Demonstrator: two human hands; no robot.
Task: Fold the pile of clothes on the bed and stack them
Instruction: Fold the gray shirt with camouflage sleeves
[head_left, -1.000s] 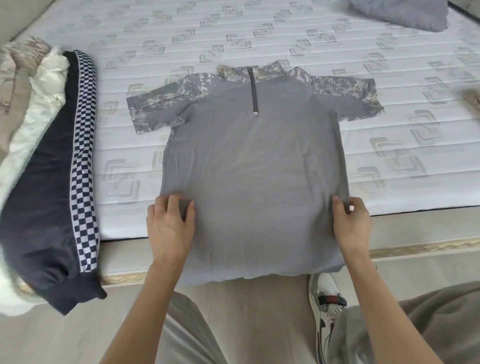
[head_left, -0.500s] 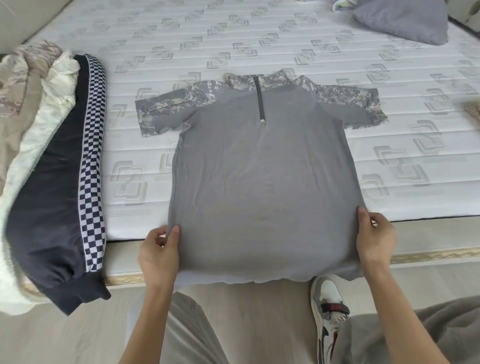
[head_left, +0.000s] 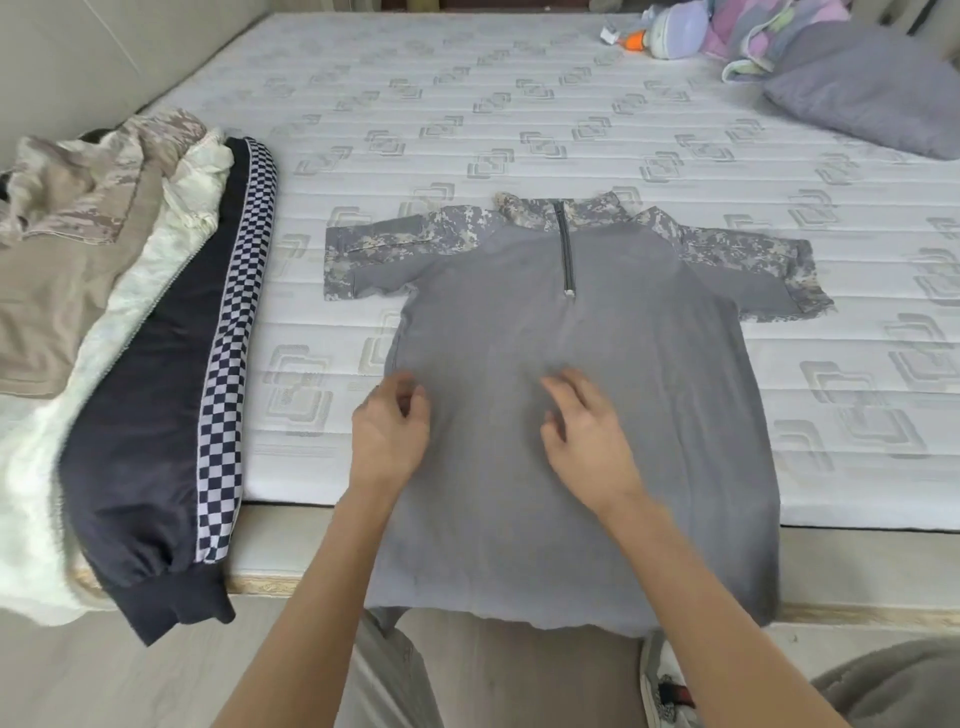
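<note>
Hands (head_left: 392, 436) (head_left: 582, 431) rest on shirt (head_left: 649, 415) beside jacket (head_left: 150, 415).

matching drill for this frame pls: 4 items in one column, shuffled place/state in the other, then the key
Items
1. grey shirt
2. dark jacket
3. grey pillow
4. right hand

Places or states
A. far right corner of the mattress
B. spread flat, zip up, hem hanging over the bed's near edge
C. fingers spread on the middle of the shirt
D. on the left pile of clothes, checkered stripe along the sleeve

Pairs: 1-B, 2-D, 3-A, 4-C
</note>
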